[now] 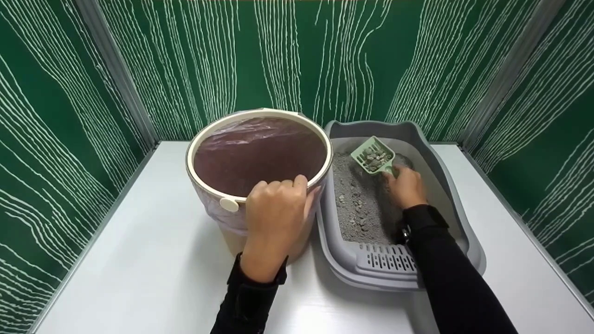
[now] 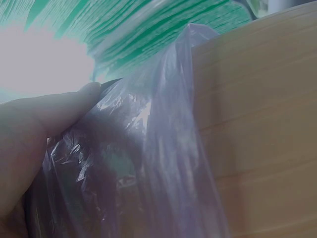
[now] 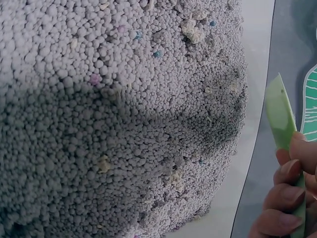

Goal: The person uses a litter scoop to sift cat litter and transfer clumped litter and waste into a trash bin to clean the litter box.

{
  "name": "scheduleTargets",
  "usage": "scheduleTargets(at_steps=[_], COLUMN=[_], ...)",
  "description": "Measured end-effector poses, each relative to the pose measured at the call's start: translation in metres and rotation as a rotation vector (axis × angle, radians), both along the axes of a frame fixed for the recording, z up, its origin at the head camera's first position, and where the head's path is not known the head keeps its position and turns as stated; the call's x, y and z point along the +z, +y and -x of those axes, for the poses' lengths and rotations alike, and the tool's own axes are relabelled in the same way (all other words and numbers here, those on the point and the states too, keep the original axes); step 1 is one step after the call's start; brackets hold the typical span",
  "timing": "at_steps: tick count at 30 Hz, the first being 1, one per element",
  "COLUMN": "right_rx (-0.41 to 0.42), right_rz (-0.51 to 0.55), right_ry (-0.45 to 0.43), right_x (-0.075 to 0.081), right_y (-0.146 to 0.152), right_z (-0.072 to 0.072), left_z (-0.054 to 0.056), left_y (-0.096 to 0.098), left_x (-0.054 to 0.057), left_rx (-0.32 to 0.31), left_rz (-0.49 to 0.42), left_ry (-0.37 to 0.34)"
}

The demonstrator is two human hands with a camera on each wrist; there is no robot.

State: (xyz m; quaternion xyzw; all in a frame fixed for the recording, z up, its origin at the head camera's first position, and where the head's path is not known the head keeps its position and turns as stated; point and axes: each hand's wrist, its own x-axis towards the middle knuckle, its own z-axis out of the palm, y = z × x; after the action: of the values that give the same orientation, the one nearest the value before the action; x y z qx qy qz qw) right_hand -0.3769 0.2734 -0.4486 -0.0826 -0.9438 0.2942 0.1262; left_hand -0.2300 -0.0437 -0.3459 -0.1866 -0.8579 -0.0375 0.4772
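Observation:
My right hand [image 1: 407, 188] grips the handle of a green slotted litter scoop [image 1: 391, 160], which carries grey clumps and hangs above the litter box [image 1: 441, 162]. In the right wrist view, fingers [image 3: 285, 198] curl round the scoop's handle. Grey granular litter [image 1: 355, 204] with loose pale lumps covers the box floor. My left hand [image 1: 276, 208] holds the near right rim of a round trash bin [image 1: 190, 160], fingers over the edge and thumb outside. A translucent purplish bag [image 2: 163, 119] lines the bin and folds down over its wood-toned outer wall [image 2: 257, 119].
The bin and litter box stand side by side on a white table [image 1: 153, 260]. Green panels with white lines [image 1: 297, 55] enclose the back and sides, joined by grey metal posts [image 1: 123, 79]. A slotted grey step [image 1: 390, 260] forms the box's near end.

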Motion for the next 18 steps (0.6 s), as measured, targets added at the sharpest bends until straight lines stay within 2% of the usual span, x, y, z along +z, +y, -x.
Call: scheduleTargets(at_steps=[18], right_rx=[0.042], right_rz=[0.002], right_ry=[-0.060], right_x=[0.0032], right_y=[-0.0004], right_z=[0.0041], left_z=[-0.0005], left_y=[0.0001], left_x=[0.0003], left_rx=[-0.001], left_rz=[0.000], left_ry=[-0.009])
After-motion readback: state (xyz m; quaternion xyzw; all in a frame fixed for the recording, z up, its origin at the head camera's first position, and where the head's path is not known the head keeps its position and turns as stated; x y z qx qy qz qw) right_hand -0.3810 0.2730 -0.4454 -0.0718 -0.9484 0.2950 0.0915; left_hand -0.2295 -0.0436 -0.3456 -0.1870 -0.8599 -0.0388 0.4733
